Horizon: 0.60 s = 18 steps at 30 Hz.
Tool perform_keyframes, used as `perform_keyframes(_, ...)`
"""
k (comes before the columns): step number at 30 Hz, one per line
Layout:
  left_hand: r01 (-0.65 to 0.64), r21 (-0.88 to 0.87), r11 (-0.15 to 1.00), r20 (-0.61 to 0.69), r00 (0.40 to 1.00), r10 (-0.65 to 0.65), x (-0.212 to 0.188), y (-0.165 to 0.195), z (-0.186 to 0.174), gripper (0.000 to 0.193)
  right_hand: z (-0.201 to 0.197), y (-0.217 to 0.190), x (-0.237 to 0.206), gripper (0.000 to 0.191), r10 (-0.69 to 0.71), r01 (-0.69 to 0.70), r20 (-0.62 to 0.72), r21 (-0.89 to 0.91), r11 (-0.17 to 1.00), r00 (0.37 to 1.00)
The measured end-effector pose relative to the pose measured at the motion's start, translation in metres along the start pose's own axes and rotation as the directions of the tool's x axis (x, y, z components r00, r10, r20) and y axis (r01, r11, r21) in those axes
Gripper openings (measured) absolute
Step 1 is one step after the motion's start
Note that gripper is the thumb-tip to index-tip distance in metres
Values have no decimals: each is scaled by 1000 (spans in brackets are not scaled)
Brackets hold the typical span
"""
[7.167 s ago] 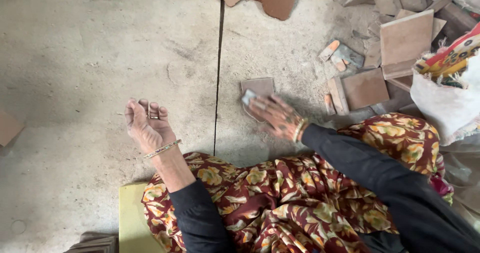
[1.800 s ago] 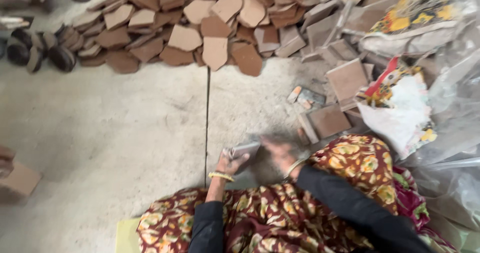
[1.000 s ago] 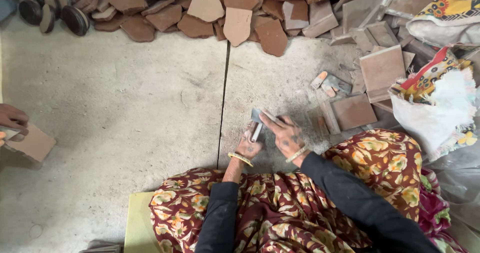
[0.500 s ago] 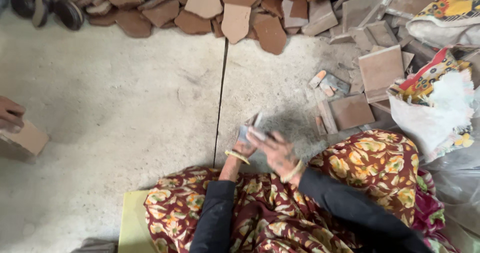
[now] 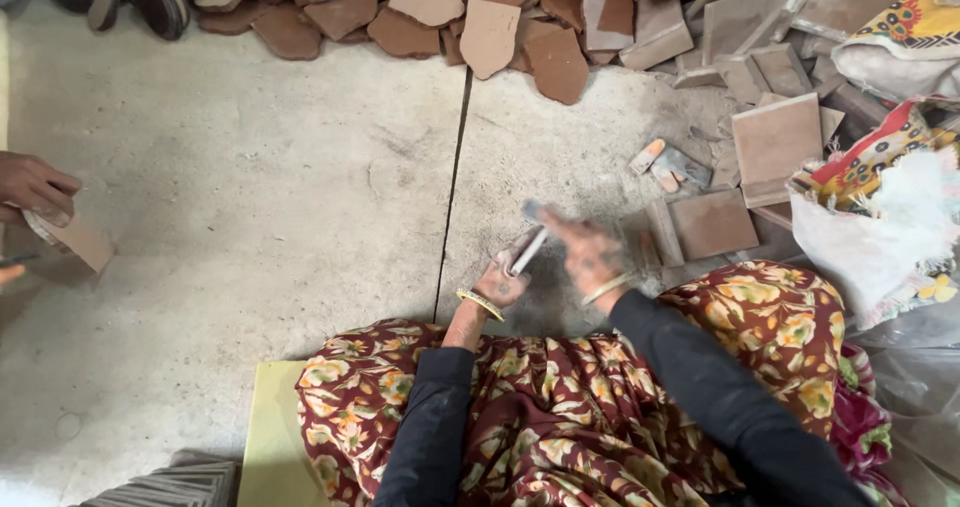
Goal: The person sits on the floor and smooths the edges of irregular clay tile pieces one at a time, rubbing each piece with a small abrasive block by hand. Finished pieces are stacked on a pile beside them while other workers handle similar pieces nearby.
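I sit on a concrete floor [image 5: 250, 197] with a flower-patterned cloth [image 5: 560, 407] over my lap. My left hand [image 5: 498, 285], with a gold bangle at the wrist, grips a thin grey metal tool [image 5: 528, 250] that points up and away from me. Just to its right is my right hand [image 5: 590, 255], blurred by motion. Whether it holds anything is unclear. Both hands hover over a dusty grey patch of floor [image 5: 545, 307] close to my knees.
A heap of brown broken tile pieces [image 5: 490, 27] lies along the far edge. Square tiles [image 5: 775, 142] and small offcuts [image 5: 660, 162] lie to the right, beside a white sack [image 5: 880, 237]. At far left, another person's hand [image 5: 35, 187] holds a tile piece [image 5: 78, 239].
My hands came together from wide apart. In the last half second my right hand swung right and blurred. The tool now stands clear in my left hand.
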State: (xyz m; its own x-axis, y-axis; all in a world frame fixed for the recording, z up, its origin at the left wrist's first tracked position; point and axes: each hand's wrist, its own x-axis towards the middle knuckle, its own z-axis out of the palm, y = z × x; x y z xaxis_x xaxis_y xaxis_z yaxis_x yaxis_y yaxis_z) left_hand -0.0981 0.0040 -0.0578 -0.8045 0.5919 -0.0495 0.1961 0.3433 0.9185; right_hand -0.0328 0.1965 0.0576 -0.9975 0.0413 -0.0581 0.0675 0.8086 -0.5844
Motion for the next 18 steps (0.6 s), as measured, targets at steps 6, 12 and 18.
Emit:
perform_keyframes(6,210,43,977,178,960,-215,-7,-1,-12,65,-15,51,-4,67,-80,132,-135,439,889,988)
perform_keyframes(12,140,49,989,259,954,-148,0,-3,-22,53,22,-7,-18,56,-629,581,-328,-240,777,705)
perform_keyframes(18,47,105,993,311,947,-78,-8,-16,-14,45,39,-40,-23,61,-696,658,-186,-229,717,694)
